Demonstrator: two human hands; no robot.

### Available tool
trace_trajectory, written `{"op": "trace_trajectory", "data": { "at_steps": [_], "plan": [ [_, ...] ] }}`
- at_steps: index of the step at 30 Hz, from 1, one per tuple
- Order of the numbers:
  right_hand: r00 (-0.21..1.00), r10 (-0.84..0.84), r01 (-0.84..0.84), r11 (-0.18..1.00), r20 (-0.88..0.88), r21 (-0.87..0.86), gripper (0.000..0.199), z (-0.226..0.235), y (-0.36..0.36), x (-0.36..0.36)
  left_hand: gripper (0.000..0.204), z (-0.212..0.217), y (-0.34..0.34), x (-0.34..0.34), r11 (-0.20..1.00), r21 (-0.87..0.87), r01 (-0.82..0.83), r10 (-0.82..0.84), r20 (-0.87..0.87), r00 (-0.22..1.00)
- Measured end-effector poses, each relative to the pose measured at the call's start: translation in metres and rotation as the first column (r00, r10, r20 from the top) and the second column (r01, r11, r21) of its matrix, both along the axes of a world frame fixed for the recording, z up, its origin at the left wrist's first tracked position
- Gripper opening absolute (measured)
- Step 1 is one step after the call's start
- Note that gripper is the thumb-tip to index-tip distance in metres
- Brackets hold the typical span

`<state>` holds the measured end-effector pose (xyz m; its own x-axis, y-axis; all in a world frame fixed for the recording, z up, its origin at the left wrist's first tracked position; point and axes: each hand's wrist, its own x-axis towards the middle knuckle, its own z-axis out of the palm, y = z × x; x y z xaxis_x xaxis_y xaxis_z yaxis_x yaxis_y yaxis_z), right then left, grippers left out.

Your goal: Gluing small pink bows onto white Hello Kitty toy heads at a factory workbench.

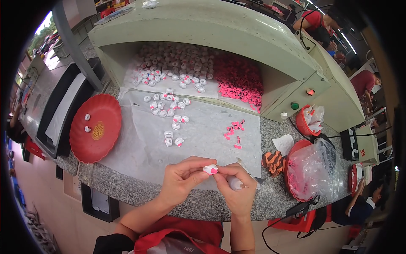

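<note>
Between the fingertips of my left hand [182,177] is a small white rounded piece [210,169] with a pink patch on its right side. My right hand [237,190] touches that pink patch with thumb and index finger. Tucked into the same palm is a small whitish bottle [234,183] with a narrow tip, partly covered by the fingers. Ahead of my hands, several similar white pieces [171,112] lie in a loose group on a pale sheet [203,127]. To their right is a scatter of small pink and black pieces [233,129].
A pale green box-like cabinet [203,25] stands behind, its opening holding heaps of white pieces [177,59] and pink pieces [239,76]. A red scalloped tray [82,144] with two white pieces sits left. Right are an orange-black clump [273,163] and a plastic-covered red bowl [292,194].
</note>
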<state>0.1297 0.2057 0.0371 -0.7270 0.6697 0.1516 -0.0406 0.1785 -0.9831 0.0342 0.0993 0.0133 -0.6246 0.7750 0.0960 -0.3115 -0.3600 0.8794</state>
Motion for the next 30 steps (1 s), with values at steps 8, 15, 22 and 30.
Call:
{"op": "trace_trajectory", "data": {
  "at_steps": [8, 15, 22, 30],
  "plan": [
    [1.0, 0.012, -0.012, 0.999, -0.011, 0.043, 0.018, -0.007, 0.003, 0.0, 0.027, 0.001, 0.002, 0.0, 0.999, -0.042, -0.019, 0.018, -0.002, 1.0],
    [0.981, 0.088, -0.069, 0.991, -0.171, 0.117, 0.032, -0.019, -0.001, -0.001, 0.035, 0.006, 0.0, -0.002, 0.997, -0.079, 0.007, 0.009, 0.191, 0.982],
    [0.954, 0.216, -0.255, 0.949, -0.207, -0.186, 0.024, -0.022, 0.009, 0.002, 0.032, 0.001, -0.011, -0.013, 0.987, -0.14, 0.078, -0.116, -0.285, 0.951],
    [0.968, 0.169, -0.233, 0.876, -0.184, -0.422, 0.017, -0.029, 0.003, -0.009, 0.025, 0.007, -0.015, -0.015, 0.985, -0.175, -0.007, -0.041, -0.268, 0.962]
  ]
}}
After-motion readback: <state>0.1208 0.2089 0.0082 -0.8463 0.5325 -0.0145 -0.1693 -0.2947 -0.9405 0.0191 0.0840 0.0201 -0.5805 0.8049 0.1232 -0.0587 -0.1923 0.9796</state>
